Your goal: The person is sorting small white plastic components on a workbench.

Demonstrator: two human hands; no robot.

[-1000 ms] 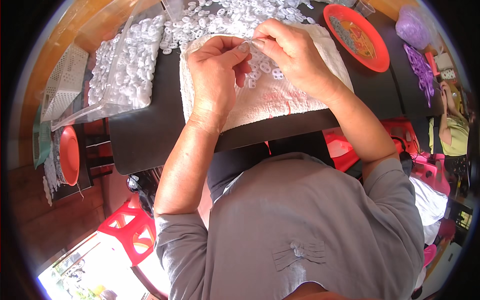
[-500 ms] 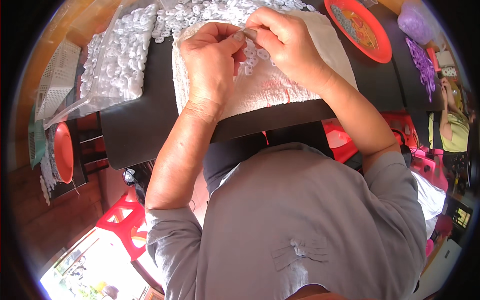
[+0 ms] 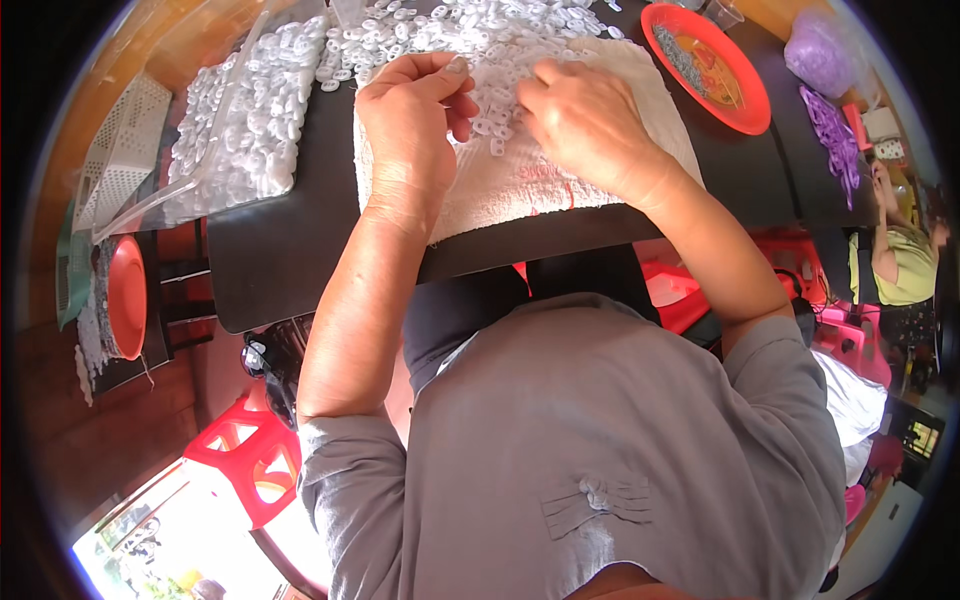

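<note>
I cannot tell if the left hand (image 3: 408,128) or right hand (image 3: 592,122) grips anything; best lift white pieces (image 3: 494,118) singly off the towel (image 3: 500,200).

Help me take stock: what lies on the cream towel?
Small white pieces lie on the cream towel between the left hand and right hand; anything beneath either is covered.

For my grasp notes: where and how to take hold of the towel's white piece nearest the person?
Probably by opposite side edges of that white piece, pinched from above and the near side: it appears flat, with bare towel toward the person and other white pieces crowding beyond.
</note>
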